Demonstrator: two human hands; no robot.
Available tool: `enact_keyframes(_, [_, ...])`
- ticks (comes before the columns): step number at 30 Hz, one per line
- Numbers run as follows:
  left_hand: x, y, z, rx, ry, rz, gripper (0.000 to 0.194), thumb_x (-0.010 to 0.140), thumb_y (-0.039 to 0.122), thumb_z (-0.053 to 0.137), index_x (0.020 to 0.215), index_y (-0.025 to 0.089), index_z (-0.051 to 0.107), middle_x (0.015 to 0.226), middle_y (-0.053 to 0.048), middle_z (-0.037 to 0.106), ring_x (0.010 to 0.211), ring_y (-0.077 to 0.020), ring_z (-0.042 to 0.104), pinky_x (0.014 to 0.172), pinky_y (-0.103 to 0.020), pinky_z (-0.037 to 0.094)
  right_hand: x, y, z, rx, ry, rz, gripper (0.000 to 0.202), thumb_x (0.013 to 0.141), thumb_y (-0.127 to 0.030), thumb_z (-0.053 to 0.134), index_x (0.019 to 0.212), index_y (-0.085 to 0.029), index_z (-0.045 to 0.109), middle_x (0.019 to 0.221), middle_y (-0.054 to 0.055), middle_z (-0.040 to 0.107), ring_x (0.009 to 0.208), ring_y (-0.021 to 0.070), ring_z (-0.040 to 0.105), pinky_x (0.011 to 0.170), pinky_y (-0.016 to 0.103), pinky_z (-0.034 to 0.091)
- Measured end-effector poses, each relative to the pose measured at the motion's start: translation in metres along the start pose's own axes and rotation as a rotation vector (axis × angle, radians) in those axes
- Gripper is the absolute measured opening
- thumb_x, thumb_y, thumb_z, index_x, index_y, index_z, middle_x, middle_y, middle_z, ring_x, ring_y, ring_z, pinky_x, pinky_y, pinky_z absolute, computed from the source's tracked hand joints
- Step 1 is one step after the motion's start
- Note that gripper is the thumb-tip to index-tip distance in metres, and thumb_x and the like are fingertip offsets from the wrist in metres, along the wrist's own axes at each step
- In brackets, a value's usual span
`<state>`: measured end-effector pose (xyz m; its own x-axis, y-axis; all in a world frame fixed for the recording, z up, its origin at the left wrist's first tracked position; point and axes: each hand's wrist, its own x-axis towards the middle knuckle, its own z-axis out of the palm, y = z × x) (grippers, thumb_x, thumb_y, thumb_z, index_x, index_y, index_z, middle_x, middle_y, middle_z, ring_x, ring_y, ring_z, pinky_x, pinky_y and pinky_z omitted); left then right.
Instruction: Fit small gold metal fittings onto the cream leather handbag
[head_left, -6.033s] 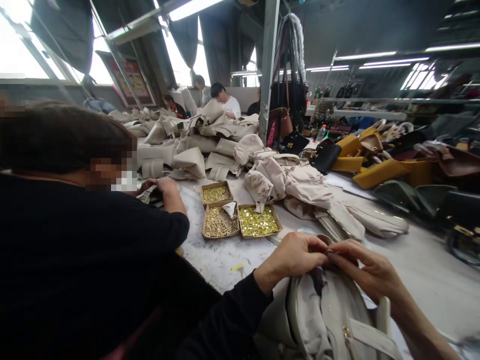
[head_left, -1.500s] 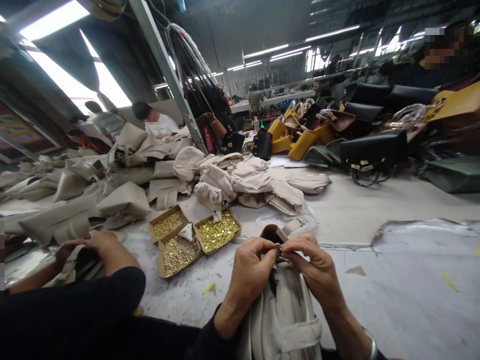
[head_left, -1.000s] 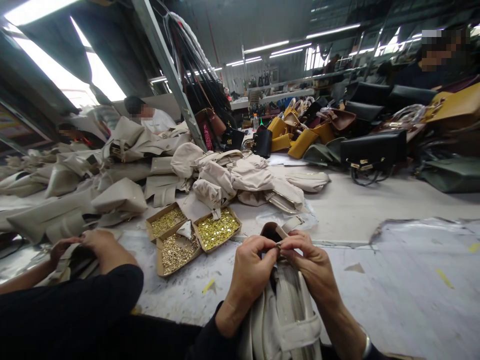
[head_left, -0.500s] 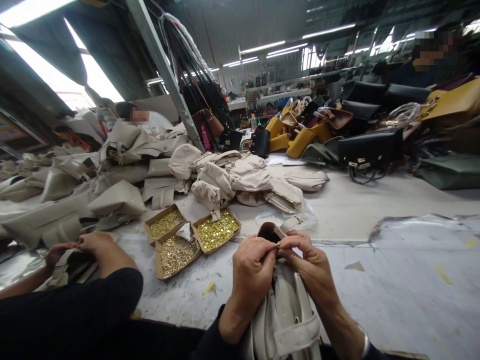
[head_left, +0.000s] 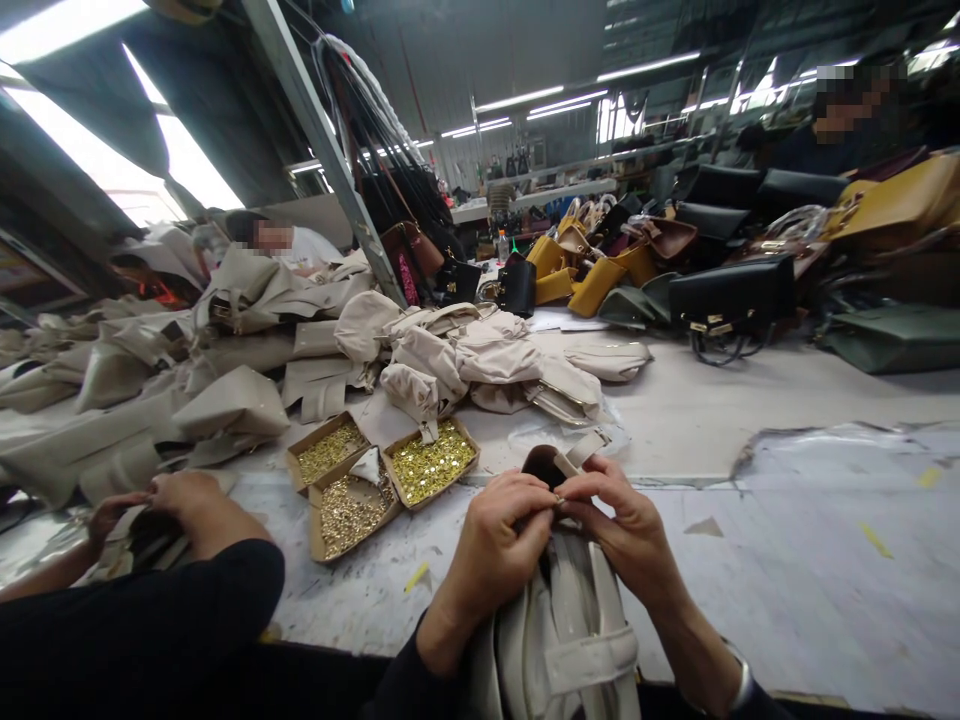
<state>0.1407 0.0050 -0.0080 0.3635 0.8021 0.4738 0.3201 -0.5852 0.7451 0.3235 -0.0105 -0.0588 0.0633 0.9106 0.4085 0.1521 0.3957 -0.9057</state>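
Lower centre: left hand (head_left: pixel 501 532) and right hand (head_left: pixel 624 524) stay pinched together on a small fitting atop the cream bag (head_left: pixel 568 640); grip unchanged, fitting still being worked.

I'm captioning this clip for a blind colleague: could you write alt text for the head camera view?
Two bare hands, left hand and right hand, pinch a small metal fitting at the top of a cream handbag held against a white worktable. Three cardboard trays of gold hardware sit ahead, with piled cream bag pieces beyond and a co-worker's hands alongside.
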Motion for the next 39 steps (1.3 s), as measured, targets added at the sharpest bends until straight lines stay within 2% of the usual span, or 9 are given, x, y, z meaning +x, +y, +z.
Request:
enact_keyframes(3, [0.018,-0.003,-0.013,-0.059,0.118,-0.024,0.013,0.087,0.012,0.065,0.090,0.018,0.076,0.103,-0.010,0.077,0.102,-0.0229,0.071,0.094,-0.036,0.055,-0.001,0.004,-0.003,0.104,-0.015,0.037,0.005,0.092,-0.029,0.071,0.090,-0.026,0.076,0.095,0.003,0.069,0.099,0.0244,0.060,0.093,0.038,0.045])
enact_keyframes(5, [0.035,-0.009,-0.018,-0.021,0.094,-0.024,0.019,0.082,0.012,0.068,0.099,0.018,0.075,0.115,-0.011,0.074,0.112,-0.0244,0.068,0.103,-0.038,0.051,-0.001,0.007,-0.004,0.158,-0.023,0.046,0.005,0.092,-0.030,0.072,0.090,-0.026,0.074,0.095,0.003,0.067,0.100,0.0241,0.060,0.092,0.037,0.044])
enact_keyframes(9, [0.068,-0.029,-0.015,-0.079,-0.313,-0.154,0.052,0.069,0.006,0.065,0.119,0.019,0.072,0.124,-0.009,0.071,0.117,-0.0255,0.065,0.106,-0.037,0.048,-0.001,0.013,-0.006,0.257,-0.032,0.083,0.005,0.090,-0.030,0.074,0.088,-0.026,0.074,0.099,0.002,0.068,0.105,0.0243,0.060,0.096,0.037,0.041])
enact_keyframes(11, [0.080,-0.038,-0.009,-0.241,-0.492,-0.305,0.050,0.067,0.007,0.063,0.115,0.016,0.073,0.114,-0.009,0.074,0.106,-0.0252,0.068,0.096,-0.036,0.052,-0.002,0.016,-0.008,0.296,-0.032,0.097,0.005,0.090,-0.031,0.074,0.088,-0.027,0.073,0.098,0.001,0.068,0.105,0.0238,0.060,0.098,0.037,0.041])
enact_keyframes(14, [0.092,-0.048,0.000,-0.440,-0.617,-0.439,0.041,0.066,0.012,0.065,0.106,0.010,0.071,0.101,-0.011,0.075,0.089,-0.0226,0.070,0.082,-0.032,0.053,-0.003,0.019,-0.012,0.330,-0.031,0.100,0.008,0.090,-0.034,0.074,0.086,-0.027,0.072,0.094,0.001,0.067,0.102,0.0235,0.059,0.098,0.038,0.041])
enact_keyframes(19, [0.094,-0.060,0.015,-0.158,-0.653,-0.246,0.040,0.064,0.009,0.063,0.103,0.012,0.072,0.086,-0.004,0.072,0.075,-0.0167,0.064,0.066,-0.023,0.048,-0.007,0.031,-0.018,0.238,0.033,0.063,0.009,0.087,-0.037,0.077,0.084,-0.029,0.074,0.090,0.003,0.070,0.114,0.0274,0.051,0.106,0.043,0.035])
enact_keyframes(29, [0.086,-0.058,0.024,0.090,-0.554,0.027,0.027,0.070,0.003,0.065,0.091,0.016,0.075,0.079,-0.001,0.067,0.074,-0.0149,0.057,0.071,-0.024,0.041,-0.011,0.040,-0.018,0.280,0.072,0.070,0.014,0.086,-0.042,0.078,0.082,-0.029,0.075,0.086,0.005,0.068,0.116,0.0290,0.050,0.107,0.045,0.036])
enact_keyframes(34, [0.091,-0.053,0.012,0.016,-0.715,0.163,0.021,0.090,0.021,0.067,0.107,0.017,0.077,0.096,-0.006,0.076,0.087,-0.0187,0.067,0.080,-0.024,0.047,-0.011,0.039,-0.019,0.291,0.086,0.085,0.017,0.083,-0.046,0.080,0.080,-0.029,0.076,0.091,0.004,0.067,0.115,0.0283,0.051,0.106,0.043,0.038])
enact_keyframes(39, [0.098,-0.052,0.013,-0.080,-0.794,0.144,0.021,0.090,0.023,0.069,0.108,0.017,0.079,0.100,-0.008,0.077,0.091,-0.0195,0.069,0.082,-0.024,0.048,-0.011,0.040,-0.020,0.289,0.089,0.086,0.019,0.083,-0.048,0.080,0.080,-0.029,0.076,0.090,0.004,0.068,0.115,0.0282,0.052,0.106,0.042,0.039])
